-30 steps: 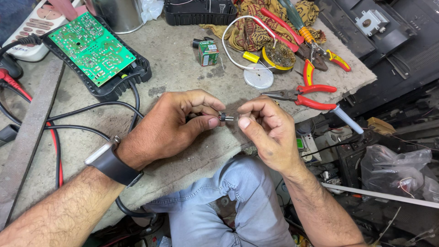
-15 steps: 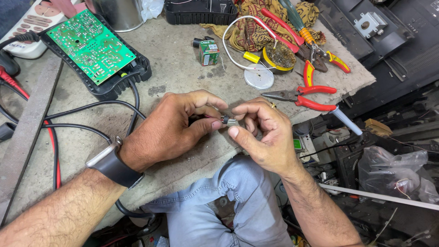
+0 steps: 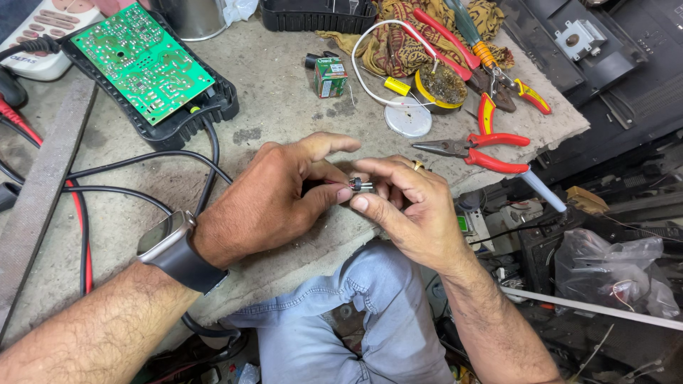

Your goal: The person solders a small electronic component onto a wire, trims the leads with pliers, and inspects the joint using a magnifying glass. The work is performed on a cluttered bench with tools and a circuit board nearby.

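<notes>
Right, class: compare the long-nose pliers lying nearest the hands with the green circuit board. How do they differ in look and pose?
The long-nose pliers have red handles and dark pointed jaws; the green circuit board is a flat rectangle dotted with solder points. The pliers lie directly on the workbench to the right; the board sits to the left in a black case. Both lie untouched by the hands.

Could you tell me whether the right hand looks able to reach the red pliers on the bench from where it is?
Probably yes: the red pliers lie uncovered just beyond the right hand, with bare bench between, though both hands are pinching a small metal part.
</notes>
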`<state>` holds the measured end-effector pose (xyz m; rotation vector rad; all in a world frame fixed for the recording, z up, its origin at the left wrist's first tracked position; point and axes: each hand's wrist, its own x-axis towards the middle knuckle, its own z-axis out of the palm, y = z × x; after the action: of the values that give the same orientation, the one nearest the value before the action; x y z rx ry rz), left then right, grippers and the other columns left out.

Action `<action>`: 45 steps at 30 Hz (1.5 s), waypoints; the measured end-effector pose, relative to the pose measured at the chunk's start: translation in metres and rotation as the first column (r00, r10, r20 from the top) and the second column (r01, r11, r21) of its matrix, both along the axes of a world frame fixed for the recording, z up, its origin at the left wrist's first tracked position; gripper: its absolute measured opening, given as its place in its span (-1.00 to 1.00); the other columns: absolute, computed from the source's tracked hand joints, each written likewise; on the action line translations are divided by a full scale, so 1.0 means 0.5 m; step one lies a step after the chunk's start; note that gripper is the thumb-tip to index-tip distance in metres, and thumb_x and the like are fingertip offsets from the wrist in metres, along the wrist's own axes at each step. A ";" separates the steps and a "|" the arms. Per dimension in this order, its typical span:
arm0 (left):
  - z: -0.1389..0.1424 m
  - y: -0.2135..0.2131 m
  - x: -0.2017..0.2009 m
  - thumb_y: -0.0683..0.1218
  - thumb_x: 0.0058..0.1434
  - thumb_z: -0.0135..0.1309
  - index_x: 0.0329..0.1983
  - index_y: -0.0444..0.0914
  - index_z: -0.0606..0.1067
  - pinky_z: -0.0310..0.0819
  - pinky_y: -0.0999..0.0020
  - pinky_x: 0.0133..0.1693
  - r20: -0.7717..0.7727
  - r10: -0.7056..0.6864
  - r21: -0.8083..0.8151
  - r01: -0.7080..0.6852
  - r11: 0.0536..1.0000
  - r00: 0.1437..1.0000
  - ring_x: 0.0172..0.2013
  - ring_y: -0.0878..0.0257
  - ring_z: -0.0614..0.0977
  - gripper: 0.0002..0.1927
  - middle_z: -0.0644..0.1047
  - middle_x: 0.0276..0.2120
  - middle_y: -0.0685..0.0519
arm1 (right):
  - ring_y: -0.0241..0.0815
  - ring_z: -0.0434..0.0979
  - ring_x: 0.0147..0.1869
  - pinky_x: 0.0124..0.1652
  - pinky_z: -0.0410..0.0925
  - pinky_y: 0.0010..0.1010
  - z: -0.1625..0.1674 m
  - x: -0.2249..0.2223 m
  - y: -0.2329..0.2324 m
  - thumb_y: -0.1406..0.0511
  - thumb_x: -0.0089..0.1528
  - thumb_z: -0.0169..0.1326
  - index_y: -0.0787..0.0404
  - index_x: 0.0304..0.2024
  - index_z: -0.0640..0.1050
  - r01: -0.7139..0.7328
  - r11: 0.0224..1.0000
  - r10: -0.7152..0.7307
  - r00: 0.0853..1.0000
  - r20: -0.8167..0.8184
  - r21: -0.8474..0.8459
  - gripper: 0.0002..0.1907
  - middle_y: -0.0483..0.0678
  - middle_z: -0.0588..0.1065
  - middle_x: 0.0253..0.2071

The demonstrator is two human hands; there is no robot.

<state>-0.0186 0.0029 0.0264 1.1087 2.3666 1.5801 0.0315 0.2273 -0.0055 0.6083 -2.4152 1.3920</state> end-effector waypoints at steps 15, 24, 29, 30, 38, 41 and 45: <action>-0.001 -0.016 0.000 -0.09 0.14 0.20 -0.26 -0.22 0.63 0.48 0.04 -0.38 -0.476 0.036 -0.148 -0.121 0.982 0.879 -0.40 -0.08 0.65 -0.85 0.62 -0.47 -0.06 | -0.53 0.34 -0.35 -0.36 0.26 -0.64 -0.007 -0.011 0.013 0.31 0.25 0.29 0.29 -0.06 0.63 0.019 0.999 -0.015 0.991 0.130 -0.031 -0.75 -0.24 0.50 -0.29; -0.003 -0.019 -0.002 -0.13 0.05 0.18 -0.28 -0.22 0.59 0.48 0.06 -0.36 -0.664 0.003 -0.148 -0.135 0.980 0.748 -0.33 -0.01 0.63 -0.84 0.59 -0.44 0.01 | -0.51 0.46 -0.26 -0.27 0.34 -0.62 -0.009 -0.020 0.020 0.32 0.26 0.27 0.30 -0.05 0.60 -0.018 0.982 0.070 0.960 0.270 -0.188 -0.76 -0.22 0.55 -0.28; -0.001 -0.021 0.000 -0.11 -0.05 0.18 -0.25 -0.23 0.55 0.50 0.08 -0.29 -0.770 -0.046 -0.172 -0.138 0.975 0.636 -0.28 0.04 0.60 -0.74 0.57 -0.38 0.03 | -0.49 0.41 -0.24 -0.24 0.33 -0.61 -0.015 -0.014 0.020 0.35 0.29 0.27 0.31 0.02 0.62 0.009 0.998 0.001 0.990 0.144 -0.064 -0.73 -0.18 0.51 -0.28; -0.002 -0.020 0.002 -0.11 -0.04 0.18 -0.25 -0.24 0.54 0.49 0.09 -0.30 -0.772 -0.037 -0.154 -0.130 0.979 0.635 -0.27 0.04 0.60 -0.74 0.57 -0.36 0.02 | -0.49 0.44 -0.23 -0.23 0.36 -0.61 -0.015 -0.014 0.021 0.35 0.29 0.26 0.31 0.02 0.61 0.001 0.997 0.010 0.987 0.158 -0.072 -0.73 -0.18 0.54 -0.26; -0.016 -0.007 0.000 -0.14 0.10 0.12 -0.23 -0.31 0.44 0.48 0.03 -0.37 -0.643 0.052 -0.079 -0.134 0.988 0.764 -0.27 -0.08 0.60 -0.79 0.55 -0.37 -0.10 | -0.45 0.50 -0.22 -0.23 0.38 -0.58 -0.007 -0.017 0.019 0.40 0.29 0.23 0.35 0.00 0.62 -0.001 0.994 0.035 0.953 0.302 -0.111 -0.76 -0.12 0.60 -0.25; -0.017 -0.007 -0.003 -0.16 0.10 0.09 -0.23 -0.31 0.42 0.46 -0.04 -0.37 -0.585 0.077 -0.090 -0.159 0.983 0.807 -0.27 -0.15 0.62 -0.80 0.56 -0.37 -0.14 | -0.39 0.61 -0.06 -0.02 0.48 -0.53 0.001 -0.020 0.022 0.41 0.28 0.20 0.38 0.00 0.58 -0.104 0.975 0.160 0.943 0.291 -0.199 -0.76 -0.09 0.63 -0.13; -0.013 -0.008 0.001 -0.16 0.15 0.07 -0.20 -0.31 0.43 0.45 -0.09 -0.35 -0.494 0.112 -0.080 -0.173 0.982 0.862 -0.29 -0.20 0.63 -0.83 0.57 -0.34 -0.17 | -0.38 0.60 -0.08 -0.05 0.47 -0.52 0.001 -0.024 0.023 0.42 0.27 0.22 0.40 0.02 0.59 -0.072 0.978 0.133 0.937 0.322 -0.194 -0.73 -0.08 0.63 -0.14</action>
<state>-0.0179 -0.0012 0.0199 1.4817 2.8774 1.2815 0.0197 0.2389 -0.0049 0.4922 -2.4960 1.8671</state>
